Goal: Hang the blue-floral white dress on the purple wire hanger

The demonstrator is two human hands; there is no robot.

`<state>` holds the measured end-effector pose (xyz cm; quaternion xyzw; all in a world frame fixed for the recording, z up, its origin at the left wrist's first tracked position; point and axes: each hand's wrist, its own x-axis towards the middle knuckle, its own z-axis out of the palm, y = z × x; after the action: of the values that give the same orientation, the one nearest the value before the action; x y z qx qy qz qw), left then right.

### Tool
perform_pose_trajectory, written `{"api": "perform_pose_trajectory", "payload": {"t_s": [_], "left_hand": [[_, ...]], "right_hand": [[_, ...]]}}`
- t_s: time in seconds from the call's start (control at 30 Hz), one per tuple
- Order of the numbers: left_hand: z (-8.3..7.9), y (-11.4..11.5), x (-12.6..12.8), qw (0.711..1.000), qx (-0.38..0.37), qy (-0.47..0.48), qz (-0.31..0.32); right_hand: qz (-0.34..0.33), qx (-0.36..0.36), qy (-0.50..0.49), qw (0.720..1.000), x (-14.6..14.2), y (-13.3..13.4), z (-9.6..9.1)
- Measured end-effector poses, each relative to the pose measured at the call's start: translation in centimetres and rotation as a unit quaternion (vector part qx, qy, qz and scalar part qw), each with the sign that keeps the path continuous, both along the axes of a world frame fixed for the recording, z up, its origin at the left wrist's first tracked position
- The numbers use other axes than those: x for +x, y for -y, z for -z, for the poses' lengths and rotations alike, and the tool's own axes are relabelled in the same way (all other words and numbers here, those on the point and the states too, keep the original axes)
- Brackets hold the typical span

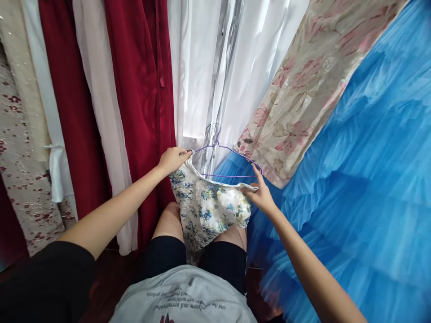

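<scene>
Farthest to the left of the purple hanger (217,143) hangs a pale cloth with dark red flowers (28,211); a cream sequined cloth (25,85) overlaps it, then a white cloth (45,76) comes nearer the hanger; after these, still left of the hanger, come a dark red drape (72,103), a pale pink drape (101,89) and a second dark red drape (139,80), the last being the closest of the three to it; at the hanger's left end, the left hand (174,160) pinches the upper corner of the floral garment (210,206) between thumb and fingers, right where the wire meets the cloth.

The garment, white with blue and green flowers, hangs just below the hanger, over the person's thighs; black shorts (224,262) and a grey T-shirt (188,291) with printed words lie farther below; behind and above the hanger falls a sheer white curtain (198,58).

At the hanger's right end, the right hand (261,193) grips the garment's other upper corner, thumb along the edge, a finger raised against the wire; the wire's end stands bare above the cloth there; right of the hanger slants a beige cloth with pink flowers (289,107); farthest right spreads a blue tulle dress (363,193) in ruffled layers.
</scene>
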<state>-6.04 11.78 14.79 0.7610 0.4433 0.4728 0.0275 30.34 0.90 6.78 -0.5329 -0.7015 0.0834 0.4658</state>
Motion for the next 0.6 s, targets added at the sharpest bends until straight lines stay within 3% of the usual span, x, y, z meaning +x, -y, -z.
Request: {"api": "perform_pose_trajectory", "payload": {"t_s": [0.13, 0.23, 0.4, 0.6], "left_hand": [[0.8, 0.4, 0.3, 1.000, 0.008, -0.024, -0.001], [1.5, 0.7, 0.7, 0.998, 0.020, -0.049, -0.016], [2.2, 1.0, 1.1, 0.998, 0.030, -0.038, -0.027], [1.4, 0.8, 0.4, 0.997, 0.044, -0.053, -0.035]], "right_hand": [[0.050, 0.028, 0.049, 0.997, 3.4, -1.6, -0.9], [0.042, 0.054, 0.078, 0.995, 4.8, -3.2, -1.4], [0.086, 0.116, 0.048, 0.988, 4.8, -4.4, -2.3], [0.067, 0.087, 0.052, 0.993, 5.1, -5.0, -4.3]]}}
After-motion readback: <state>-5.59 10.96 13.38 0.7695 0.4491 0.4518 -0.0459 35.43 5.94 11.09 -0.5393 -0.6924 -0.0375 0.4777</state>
